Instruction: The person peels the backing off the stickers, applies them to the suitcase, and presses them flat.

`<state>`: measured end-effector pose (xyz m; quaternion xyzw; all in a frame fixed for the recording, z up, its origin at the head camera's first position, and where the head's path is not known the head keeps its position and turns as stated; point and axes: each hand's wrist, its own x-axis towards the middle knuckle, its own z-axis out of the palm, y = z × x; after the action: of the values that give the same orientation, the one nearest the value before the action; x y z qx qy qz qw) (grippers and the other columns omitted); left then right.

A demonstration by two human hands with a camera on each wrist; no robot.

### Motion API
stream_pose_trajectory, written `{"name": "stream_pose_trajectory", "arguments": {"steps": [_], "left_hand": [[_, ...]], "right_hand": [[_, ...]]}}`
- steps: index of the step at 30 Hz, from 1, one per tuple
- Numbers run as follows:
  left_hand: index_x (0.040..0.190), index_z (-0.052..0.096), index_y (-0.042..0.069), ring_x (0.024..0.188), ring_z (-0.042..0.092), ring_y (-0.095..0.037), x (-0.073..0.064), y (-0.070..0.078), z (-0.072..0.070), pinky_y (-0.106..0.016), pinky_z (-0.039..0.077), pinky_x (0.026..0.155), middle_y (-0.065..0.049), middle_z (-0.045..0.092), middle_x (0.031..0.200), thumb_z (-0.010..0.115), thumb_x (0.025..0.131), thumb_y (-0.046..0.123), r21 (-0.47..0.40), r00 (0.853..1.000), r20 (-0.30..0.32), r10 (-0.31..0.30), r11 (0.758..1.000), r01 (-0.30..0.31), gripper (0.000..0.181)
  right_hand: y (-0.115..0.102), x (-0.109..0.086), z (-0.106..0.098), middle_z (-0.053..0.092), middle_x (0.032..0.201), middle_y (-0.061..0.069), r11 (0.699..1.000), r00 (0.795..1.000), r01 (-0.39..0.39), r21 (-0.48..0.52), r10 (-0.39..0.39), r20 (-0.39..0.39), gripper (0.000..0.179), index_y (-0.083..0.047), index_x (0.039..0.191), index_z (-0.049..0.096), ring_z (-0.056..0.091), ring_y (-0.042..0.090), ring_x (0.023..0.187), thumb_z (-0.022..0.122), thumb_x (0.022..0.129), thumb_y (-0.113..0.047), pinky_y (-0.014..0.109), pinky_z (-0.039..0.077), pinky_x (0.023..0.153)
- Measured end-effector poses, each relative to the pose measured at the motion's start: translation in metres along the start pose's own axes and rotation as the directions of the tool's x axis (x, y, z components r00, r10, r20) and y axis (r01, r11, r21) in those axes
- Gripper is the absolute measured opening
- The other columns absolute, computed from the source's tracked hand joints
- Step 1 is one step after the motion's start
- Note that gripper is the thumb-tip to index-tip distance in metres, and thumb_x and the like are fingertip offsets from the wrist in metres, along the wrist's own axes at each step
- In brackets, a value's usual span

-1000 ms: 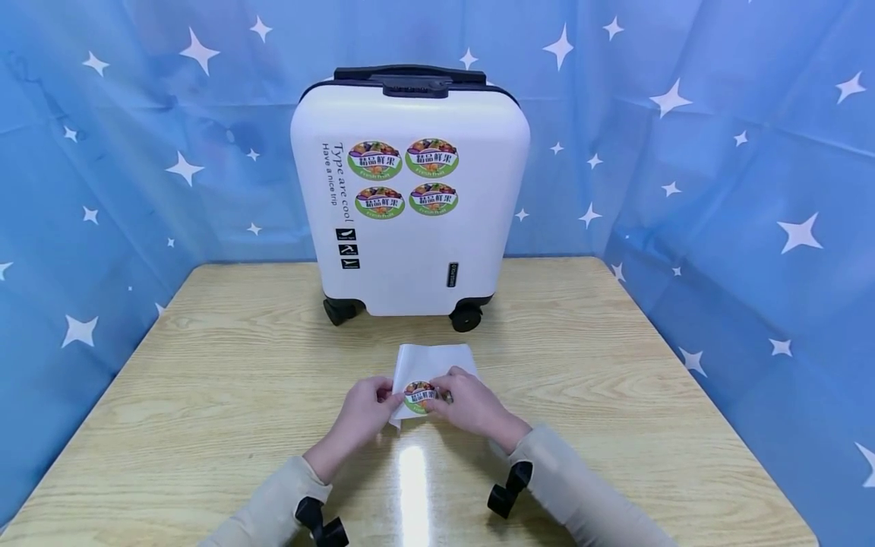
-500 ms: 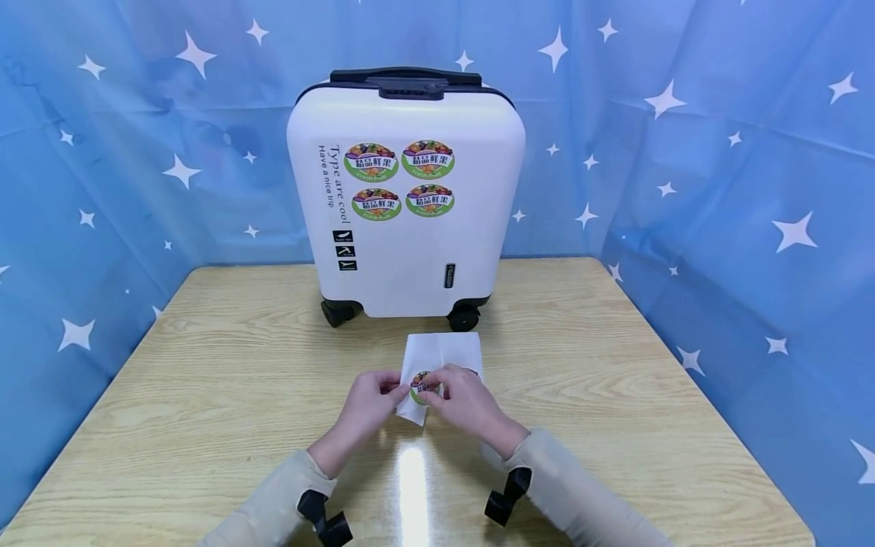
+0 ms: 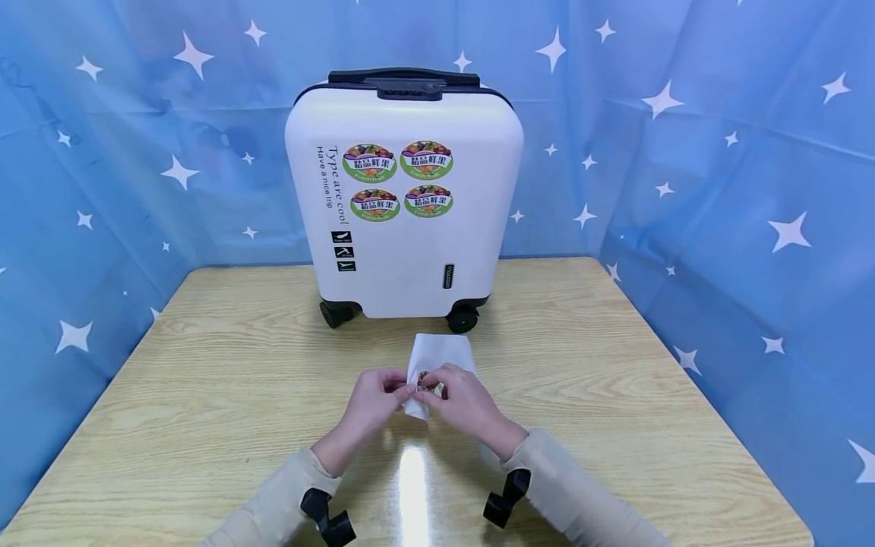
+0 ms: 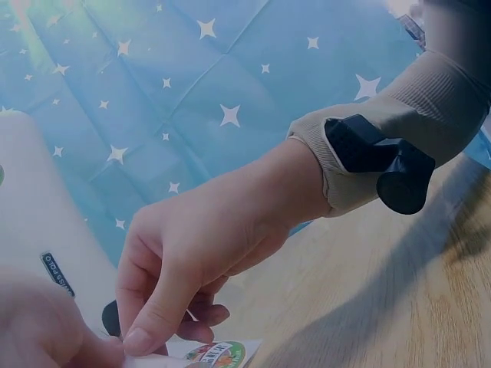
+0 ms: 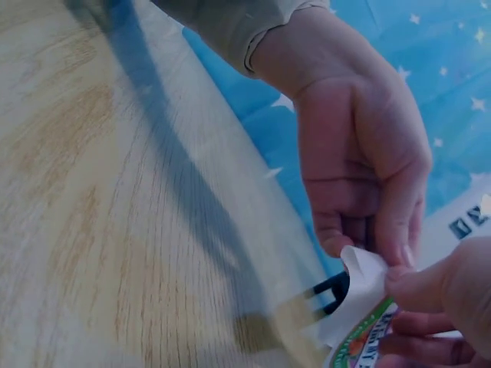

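Observation:
A white sticker sheet (image 3: pixel 444 348) is held up between both hands, low in front of the suitcase in the head view. My left hand (image 3: pixel 369 399) pinches its left edge between thumb and fingers. Close against that thumb, my right hand (image 3: pixel 470 404) pinches a round "Fresh Fruit" sticker (image 3: pixel 423 382) at the sheet's face, its fingers covering much of the print. In the right wrist view the sheet (image 5: pixel 362 285) curls up at the left fingertips, with the green-rimmed sticker (image 5: pixel 368 341) below. Another printed patch (image 4: pixel 219 354) shows beneath the right fingers in the left wrist view.
A white suitcase (image 3: pixel 396 266) with a black handle stands upright at the back of the wooden table (image 3: pixel 225 365). Several oval fruit stickers (image 3: pixel 370 163) are on its upper front, beside printed lettering. A blue star-patterned curtain (image 3: pixel 123 190) surrounds the table.
Both hands have drawn closer together, the left shifting rightward. The sheet has lifted and bent, now looking narrower, and less of the sticker shows between the fingers.

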<state>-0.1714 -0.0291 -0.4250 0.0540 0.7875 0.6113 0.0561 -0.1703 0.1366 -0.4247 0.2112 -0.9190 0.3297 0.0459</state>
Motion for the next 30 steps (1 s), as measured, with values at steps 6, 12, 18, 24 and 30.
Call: {"name": "stream_pose_trajectory", "arguments": {"steps": [6,12,18,24,30], "left_hand": [[0.098,0.066,-0.005,0.071,0.056,-0.014,0.0008,0.0040,0.0006,-0.028,0.049,0.062,-0.007,0.064,0.080,0.063,0.086,0.000,-0.011,1.000,0.010,0.014,1.000,-0.014,0.014],[0.095,0.066,-0.005,0.071,0.056,-0.014,-0.0006,0.0059,0.0012,-0.022,0.046,0.059,-0.008,0.065,0.080,0.064,0.084,-0.002,-0.004,0.998,0.020,0.053,0.999,-0.053,0.011],[0.094,0.067,-0.004,0.072,0.057,-0.015,-0.0015,0.0034,0.0011,-0.023,0.046,0.060,-0.007,0.065,0.080,0.064,0.085,0.000,0.027,0.996,0.030,0.085,0.996,-0.086,0.010],[0.093,0.067,-0.004,0.073,0.058,-0.015,-0.0017,0.0019,0.0008,-0.023,0.047,0.061,-0.007,0.065,0.080,0.064,0.084,-0.002,0.028,0.994,0.039,0.105,0.994,-0.106,0.010],[0.093,0.067,-0.004,0.073,0.058,-0.015,-0.0022,0.0014,0.0004,-0.023,0.047,0.061,-0.007,0.065,0.080,0.065,0.084,-0.002,0.032,0.992,0.041,0.118,0.992,-0.119,0.009]], "right_hand": [[-0.0015,-0.0003,-0.0028,0.060,0.084,-0.002,1.000,0.999,0.029,0.010,-0.029,-0.040,0.012,-0.011,0.091,0.069,0.046,0.005,0.060,0.068,0.085,-0.022,0.021,0.040,0.053],[-0.0023,-0.0023,-0.0042,0.059,0.081,-0.003,0.998,0.998,0.054,0.020,-0.053,-0.041,0.009,-0.010,0.090,0.069,0.046,0.004,0.059,0.068,0.085,-0.017,0.021,0.040,0.052],[-0.0026,-0.0037,-0.0043,0.055,0.077,-0.007,0.998,0.998,0.060,0.012,-0.060,-0.035,0.007,-0.011,0.090,0.070,0.046,0.004,0.059,0.066,0.086,-0.016,0.021,0.041,0.052],[-0.0023,-0.0042,-0.0037,0.056,0.079,-0.006,0.998,0.998,0.059,0.012,-0.058,-0.021,0.009,-0.010,0.091,0.070,0.047,0.004,0.061,0.066,0.086,-0.016,0.021,0.042,0.054],[-0.0022,-0.0047,-0.0031,0.057,0.081,-0.005,0.999,0.999,0.046,0.023,-0.045,-0.014,0.011,-0.009,0.093,0.069,0.047,0.005,0.061,0.066,0.086,-0.017,0.021,0.042,0.054]]}}
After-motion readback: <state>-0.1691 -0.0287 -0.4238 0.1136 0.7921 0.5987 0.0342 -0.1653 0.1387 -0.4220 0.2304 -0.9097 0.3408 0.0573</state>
